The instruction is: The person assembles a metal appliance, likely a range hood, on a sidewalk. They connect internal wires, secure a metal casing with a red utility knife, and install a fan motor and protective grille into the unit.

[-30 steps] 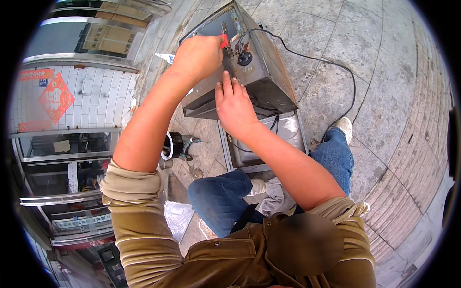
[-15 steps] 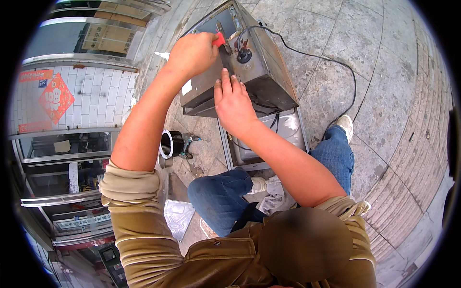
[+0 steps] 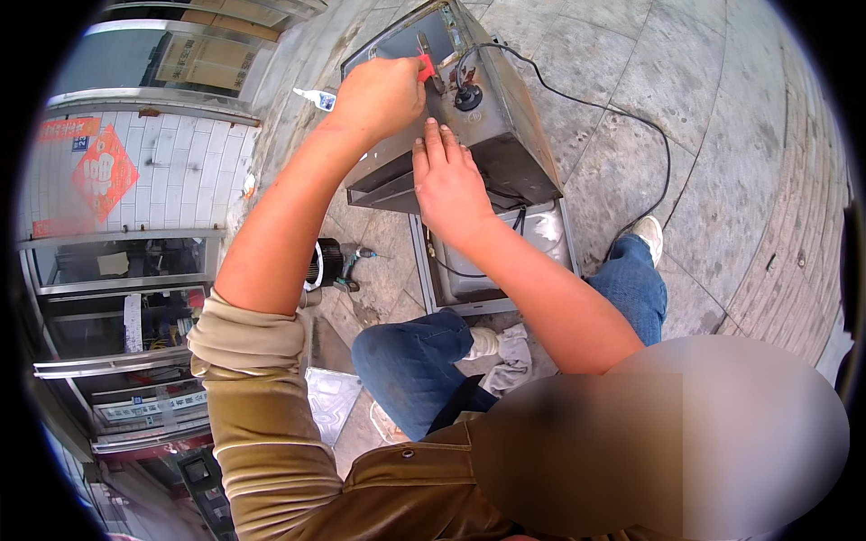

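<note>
At box (image 3: 494, 135), L grip (image 3: 386, 95) curled, R (image 3: 449, 185) flat

The left grip (image 3: 383, 95) holds a red-handled tool (image 3: 427, 68) at a metal box (image 3: 510, 122) the right grip (image 3: 451, 185) touches.

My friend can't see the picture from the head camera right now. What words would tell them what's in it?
A person's left hand grips a red-handled tool at a metal box, while their right hand lies flat against the box. A black cord trails across grey paving.
</note>
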Motion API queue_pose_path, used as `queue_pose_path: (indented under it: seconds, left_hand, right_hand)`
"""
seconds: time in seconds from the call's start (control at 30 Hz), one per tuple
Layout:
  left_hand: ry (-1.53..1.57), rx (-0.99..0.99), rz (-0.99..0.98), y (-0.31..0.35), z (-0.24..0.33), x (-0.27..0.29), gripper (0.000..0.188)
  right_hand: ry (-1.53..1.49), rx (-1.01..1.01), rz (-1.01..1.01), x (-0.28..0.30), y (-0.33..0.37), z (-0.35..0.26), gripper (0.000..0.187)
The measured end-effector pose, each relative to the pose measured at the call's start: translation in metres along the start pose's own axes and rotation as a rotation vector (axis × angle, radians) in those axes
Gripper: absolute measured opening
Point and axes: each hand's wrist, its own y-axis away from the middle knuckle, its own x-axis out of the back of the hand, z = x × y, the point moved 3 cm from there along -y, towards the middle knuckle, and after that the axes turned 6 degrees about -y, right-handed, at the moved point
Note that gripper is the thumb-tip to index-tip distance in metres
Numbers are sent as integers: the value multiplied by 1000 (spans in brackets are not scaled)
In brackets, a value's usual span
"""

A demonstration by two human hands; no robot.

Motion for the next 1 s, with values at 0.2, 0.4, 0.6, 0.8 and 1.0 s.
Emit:
queue_pose_path:
  seconds: [0.2, 0.4, 0.6, 0.8, 1.0]
  left_hand:
    - [485, 105, 379, 28, -59, -27, 38]
    - [1009, 438, 538, 67, -96, -86, 49]
    - [1291, 681, 677, 102, -149, -183, 40]
    - [1739, 663, 725, 90, -136, -202, 38]
    - [1718, 685, 694, 80, -118, -188, 33]
  right_hand:
    - [94, 32, -26, 2, -5, -1, 39]
    - [22, 35, -43, 7, -13, 0, 34]
    - [63, 183, -214, 17, -55, 8, 20]
    - [97, 359, -714, 24, -136, 40, 22]
    - [114, 335, -858, 13, -167, 38, 36]
